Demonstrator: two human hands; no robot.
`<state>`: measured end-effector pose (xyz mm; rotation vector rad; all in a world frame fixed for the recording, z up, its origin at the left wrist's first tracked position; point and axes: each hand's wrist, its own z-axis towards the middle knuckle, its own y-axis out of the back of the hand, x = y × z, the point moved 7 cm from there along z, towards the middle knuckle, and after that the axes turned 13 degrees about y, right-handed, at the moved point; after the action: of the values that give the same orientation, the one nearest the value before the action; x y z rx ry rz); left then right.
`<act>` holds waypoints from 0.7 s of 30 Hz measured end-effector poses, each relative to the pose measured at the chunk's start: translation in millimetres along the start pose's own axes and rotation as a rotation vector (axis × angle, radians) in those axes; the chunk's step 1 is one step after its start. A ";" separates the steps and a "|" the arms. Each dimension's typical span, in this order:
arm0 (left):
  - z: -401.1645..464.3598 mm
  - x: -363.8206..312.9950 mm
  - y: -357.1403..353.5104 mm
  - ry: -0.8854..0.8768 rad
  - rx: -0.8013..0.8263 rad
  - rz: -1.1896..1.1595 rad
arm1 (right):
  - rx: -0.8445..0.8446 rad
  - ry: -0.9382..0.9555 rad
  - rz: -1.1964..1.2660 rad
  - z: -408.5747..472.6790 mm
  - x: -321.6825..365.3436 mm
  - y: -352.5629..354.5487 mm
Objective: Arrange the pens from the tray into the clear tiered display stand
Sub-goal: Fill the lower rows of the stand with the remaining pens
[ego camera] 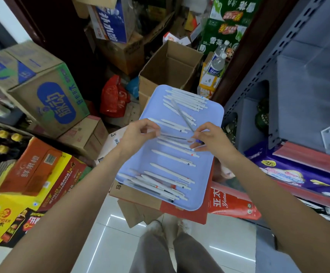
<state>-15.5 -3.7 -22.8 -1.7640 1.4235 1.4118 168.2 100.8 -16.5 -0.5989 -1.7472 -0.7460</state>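
Head view: pale blue tray resting on a red-and-brown cardboard box, tilted diagonally from near left to far right

Strewn across the tray, white pens, most lying roughly parallel; a tight row at the far end, a loose heap at the near end

Left hand raised over the middle of the tray, fingers curled, pinching one end of a thin translucent pen

Right hand opposite, fingers curled, pinching the other end of that same pen, plus a second slim grey pen angling up and away from its fingertips over the far pens

Clear tiered display stand at far right on a grey metal shelf, well apart from the tray; contents impossible to tell through the blur

Around the tray: stacked drink cartons at left, open brown box behind, red plastic bag beside it, white tiled floor below
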 end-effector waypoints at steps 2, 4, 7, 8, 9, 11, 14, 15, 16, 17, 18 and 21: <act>-0.7 -6.1 1.2 0.063 -0.006 -0.168 | -0.016 0.022 0.073 -8.4 19.2 3.7; -1.5 -17.8 -4.3 0.117 -0.010 -0.380 | -0.024 0.059 0.073 -17.4 36.2 8.0; -2.9 -50.3 -20.9 0.130 -0.007 -0.672 | -0.059 0.114 0.078 -31.3 55.8 19.3; -3.5 -62.0 -28.6 0.122 0.005 -0.742 | -0.085 0.127 0.096 -35.7 60.8 24.6; -4.9 -73.6 -37.5 0.115 0.027 -0.785 | -0.116 0.139 0.114 -40.0 65.4 30.2; -9.7 -96.3 -58.6 0.097 0.090 -0.724 | -0.189 0.170 0.136 -49.1 74.3 42.4; -25.0 -131.9 -95.7 0.025 0.182 -0.452 | -0.257 0.237 0.150 -66.0 86.8 64.3; -31.4 -144.5 -105.5 -0.007 0.180 -0.413 | -0.258 0.259 0.144 -72.7 91.1 74.0; -37.7 -158.4 -114.8 -0.047 0.167 -0.395 | -0.249 0.281 0.128 -80.2 96.2 84.0; -44.2 -172.5 -124.6 -0.087 0.157 -0.386 | -0.239 0.309 0.068 -88.2 102.1 96.0; -50.9 -186.7 -136.3 -0.126 0.153 -0.375 | -0.237 0.342 -0.040 -96.8 108.6 110.4; -72.1 -230.3 -183.5 -0.286 0.169 -0.190 | -0.337 0.482 -0.296 -126.0 130.1 168.6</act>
<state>196.0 99.3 168.4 -1.4810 1.1561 1.3391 332.7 125.6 166.7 -0.3412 -1.2804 -1.2932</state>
